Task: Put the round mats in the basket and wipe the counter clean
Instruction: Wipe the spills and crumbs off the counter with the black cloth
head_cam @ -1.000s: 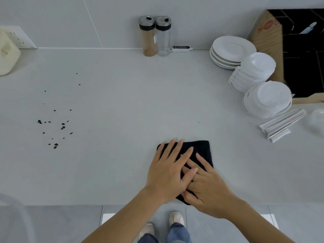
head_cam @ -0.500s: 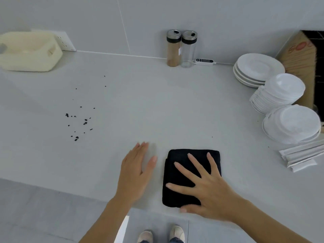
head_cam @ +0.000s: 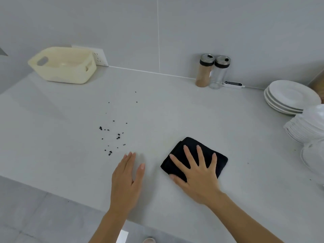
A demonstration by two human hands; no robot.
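Grey wall tiles backed a pale counter (head_cam: 175, 106) where a person's two bare hands were at work near the front edge. Pressed flat on a folded black cloth (head_cam: 208, 155), the right hand (head_cam: 196, 174) had its fingers spread wide, gripping nothing and only bearing down on the fabric. Just beside the cloth and apart from it, the left hand (head_cam: 127, 179) lay palm-down on the bare counter, its fingers straight and close together, holding nothing.

Dark crumbs (head_cam: 114, 135) were scattered across the surface beyond the left hand, near its fingertips but not touching them. Well apart from the hands, a cream plastic basket (head_cam: 52, 71) with cut-out handles sat at the far left corner against the wall, in front of a white wall socket (head_cam: 100, 57); pale round shapes showed inside it, too indistinct to identify as the mats.

Two shaker jars (head_cam: 213, 71) stood side by side against the back wall, one filled with brown powder and one clear, with a small white digital thermometer (head_cam: 233, 84) lying just beside them. Stacked white plates (head_cam: 291, 97) and a pile of smaller white dishes (head_cam: 308, 127) occupied the right end of the counter.
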